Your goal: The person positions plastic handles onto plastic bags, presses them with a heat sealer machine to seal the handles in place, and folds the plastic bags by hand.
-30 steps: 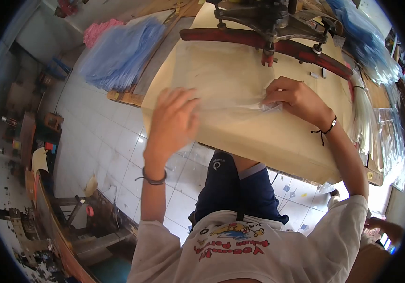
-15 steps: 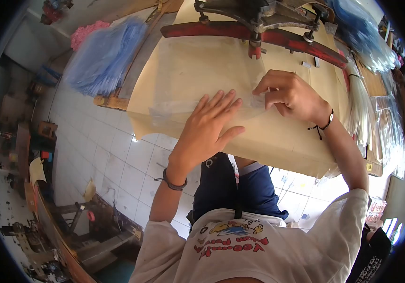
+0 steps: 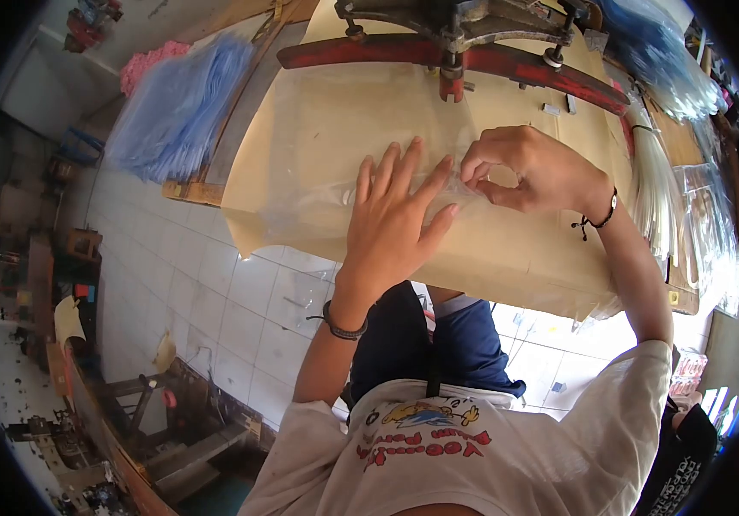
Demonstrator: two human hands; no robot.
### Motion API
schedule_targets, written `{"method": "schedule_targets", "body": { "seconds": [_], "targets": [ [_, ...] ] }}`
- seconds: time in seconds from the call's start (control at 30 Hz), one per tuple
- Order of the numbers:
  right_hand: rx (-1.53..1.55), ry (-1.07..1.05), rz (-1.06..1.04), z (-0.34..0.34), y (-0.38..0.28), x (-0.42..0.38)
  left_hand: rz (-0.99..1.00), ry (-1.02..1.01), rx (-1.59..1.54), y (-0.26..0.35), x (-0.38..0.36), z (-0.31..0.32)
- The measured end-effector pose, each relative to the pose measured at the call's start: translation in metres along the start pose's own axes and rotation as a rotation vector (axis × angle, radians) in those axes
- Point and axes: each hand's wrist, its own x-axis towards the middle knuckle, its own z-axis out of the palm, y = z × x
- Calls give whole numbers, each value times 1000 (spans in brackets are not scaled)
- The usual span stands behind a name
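A clear plastic sheet [image 3: 309, 181] lies on the brown paper [image 3: 507, 258] that covers the table. My left hand [image 3: 395, 206] rests flat on the sheet, its fingers spread. Just to the right, my right hand [image 3: 528, 169] pinches the edge of the clear plastic between thumb and forefinger. Beyond both hands, a red metal bar [image 3: 352, 52] on a dark frame spans the table above the paper.
Blue plastic sheets [image 3: 180, 107] are stacked at the left, beside a pink bundle [image 3: 150, 64]. Pale strips [image 3: 653, 189] and clear bags [image 3: 713, 232] lie at the right. Two small metal pieces [image 3: 551, 109] sit on the paper beyond my right hand.
My left hand has moved slightly forward and right over the plastic. The thumb and forefinger of my right hand have come together on the plastic's edge.
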Motion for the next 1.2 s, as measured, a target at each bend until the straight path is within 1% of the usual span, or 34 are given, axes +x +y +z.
{"method": "schedule_targets", "body": {
  "seconds": [0.03, 0.13, 0.23, 0.33, 0.37, 0.47, 0.6, 0.67, 0.73, 0.77, 0.83, 0.87, 0.93, 1.07, 1.13, 1.17, 1.2],
  "targets": [
    [25, -7, 30, -1, -1, 0, -8, -9, -1, 1, 0, 0],
    [-196, -69, -28, -4, 2, -4, -3, 11, -3, 1, 0, 2],
    [-337, -37, -111, -3, 0, -4, 2, 24, -17, -1, 0, 4],
    [-336, -20, 12, 0, -3, -5, -18, 4, -31, 3, 2, -2],
    [-353, -11, 23, 2, -5, -6, -29, -6, -36, 5, 3, -4],
    [-405, 6, 63, 7, -11, -8, 23, 53, -266, 8, 9, -2],
    [-431, 8, 105, 6, -14, -12, 34, 108, -355, 15, 12, 12],
    [-413, -24, 106, 4, -14, -13, 28, 101, -382, 14, 14, 10],
    [-374, -75, 98, 2, -11, -10, -35, 55, -458, 15, 14, 7],
    [-270, -86, 123, 2, -9, -9, -61, 32, -494, 15, 16, 6],
    [-63, -100, 169, 1, -5, -6, -54, -12, -463, 10, 18, 1],
    [-31, -107, 196, 1, -1, -5, -45, -34, -445, 7, 21, -2],
    [32, -125, 253, 2, 3, -6, -96, -134, -507, 2, 28, -12],
    [41, -116, 193, 4, 9, -13, -142, -268, -638, -15, 41, -17],
    [54, -92, 184, 7, 8, -22, -110, -259, -658, -25, 42, -14],
    [-10, -29, 75, 15, 16, -27, -93, -262, -671, -27, 41, -12],
    [-52, 8, 77, 19, 14, -31, -45, -216, -634, -27, 40, -11]
  ]
}}
